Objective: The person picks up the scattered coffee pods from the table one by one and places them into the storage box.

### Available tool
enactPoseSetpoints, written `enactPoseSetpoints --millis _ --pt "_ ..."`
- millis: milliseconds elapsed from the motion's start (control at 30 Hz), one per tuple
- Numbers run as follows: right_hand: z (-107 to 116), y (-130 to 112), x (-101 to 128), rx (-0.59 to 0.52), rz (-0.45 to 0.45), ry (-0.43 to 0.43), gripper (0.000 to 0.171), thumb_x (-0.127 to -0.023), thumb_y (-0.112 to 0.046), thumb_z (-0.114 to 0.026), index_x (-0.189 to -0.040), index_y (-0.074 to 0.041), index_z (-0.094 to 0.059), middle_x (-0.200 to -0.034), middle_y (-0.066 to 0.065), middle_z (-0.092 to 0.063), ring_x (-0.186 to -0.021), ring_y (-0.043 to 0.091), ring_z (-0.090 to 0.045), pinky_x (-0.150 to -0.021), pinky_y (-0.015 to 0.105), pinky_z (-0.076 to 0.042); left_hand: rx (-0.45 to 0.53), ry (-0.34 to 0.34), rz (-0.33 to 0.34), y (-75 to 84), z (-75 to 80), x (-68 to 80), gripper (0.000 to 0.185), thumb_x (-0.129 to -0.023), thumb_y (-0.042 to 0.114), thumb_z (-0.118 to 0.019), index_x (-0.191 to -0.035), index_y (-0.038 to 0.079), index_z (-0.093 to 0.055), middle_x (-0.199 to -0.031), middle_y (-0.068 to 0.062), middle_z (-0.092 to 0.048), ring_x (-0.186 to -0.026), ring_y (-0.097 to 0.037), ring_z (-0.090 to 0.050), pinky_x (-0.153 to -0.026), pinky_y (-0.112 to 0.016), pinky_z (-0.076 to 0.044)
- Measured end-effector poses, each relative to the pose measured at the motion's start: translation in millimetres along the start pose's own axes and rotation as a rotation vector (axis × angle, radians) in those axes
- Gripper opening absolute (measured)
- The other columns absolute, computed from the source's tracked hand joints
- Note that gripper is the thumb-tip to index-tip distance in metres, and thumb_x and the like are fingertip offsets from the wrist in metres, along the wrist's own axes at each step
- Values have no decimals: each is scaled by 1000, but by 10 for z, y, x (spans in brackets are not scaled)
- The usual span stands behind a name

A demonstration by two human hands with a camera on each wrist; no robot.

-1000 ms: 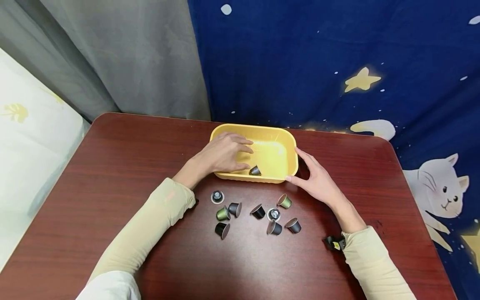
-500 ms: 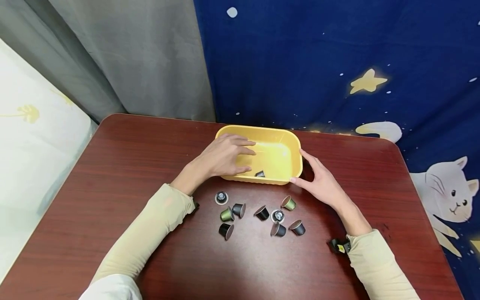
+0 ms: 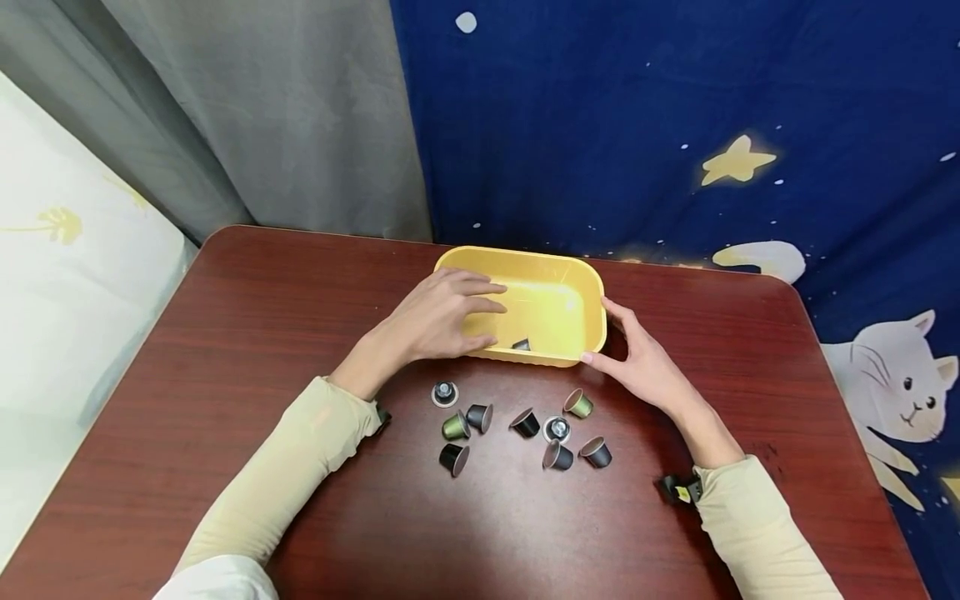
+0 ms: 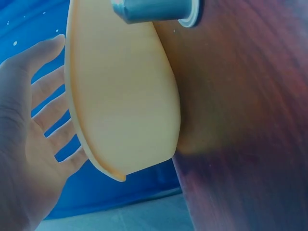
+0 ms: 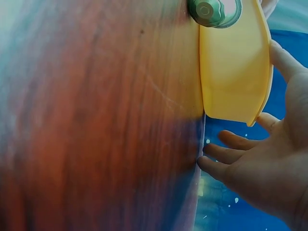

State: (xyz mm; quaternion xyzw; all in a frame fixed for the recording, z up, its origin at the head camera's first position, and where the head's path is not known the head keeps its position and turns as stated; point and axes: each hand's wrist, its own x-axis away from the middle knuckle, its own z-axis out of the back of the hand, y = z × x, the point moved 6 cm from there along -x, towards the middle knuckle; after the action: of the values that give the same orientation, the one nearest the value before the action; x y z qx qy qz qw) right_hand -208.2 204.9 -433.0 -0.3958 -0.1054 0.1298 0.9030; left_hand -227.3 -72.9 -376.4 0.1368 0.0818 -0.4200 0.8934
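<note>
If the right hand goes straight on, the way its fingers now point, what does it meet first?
The right hand would meet the right end of the yellow tub, probably almost at once: it is right at the rim, though firm contact is hard to judge.

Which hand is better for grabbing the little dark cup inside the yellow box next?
Probably the left hand: its fingers reach over the yellow box, thumb near the little dark cup. The right hand is farther away, touching the box's right end.
</note>
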Motion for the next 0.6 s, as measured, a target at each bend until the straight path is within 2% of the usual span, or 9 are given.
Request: enactPoseSetpoints --millis 300,600 --pt "-2 15 -2 -32 5 -2 92 -87 -47 -74 -158 -29 -19 -158 2 -32 -146 21 -29 -116 52 -25 7 52 -24 3 46 131 40 -85 44 -73 -117 20 -75 -136 1 -62 -131 -23 -50 -111 -43 -32" --pt "0 28 -3 -26 5 -10 90 -88 -46 -72 -158 -32 -18 -159 1 -32 -145 22 -31 -115 52 -26 25 84 -19 -9 50 226 38 -85 42 -72 -117 21 -75 -135 1 -62 -130 -23 -51 -106 -43 -37"
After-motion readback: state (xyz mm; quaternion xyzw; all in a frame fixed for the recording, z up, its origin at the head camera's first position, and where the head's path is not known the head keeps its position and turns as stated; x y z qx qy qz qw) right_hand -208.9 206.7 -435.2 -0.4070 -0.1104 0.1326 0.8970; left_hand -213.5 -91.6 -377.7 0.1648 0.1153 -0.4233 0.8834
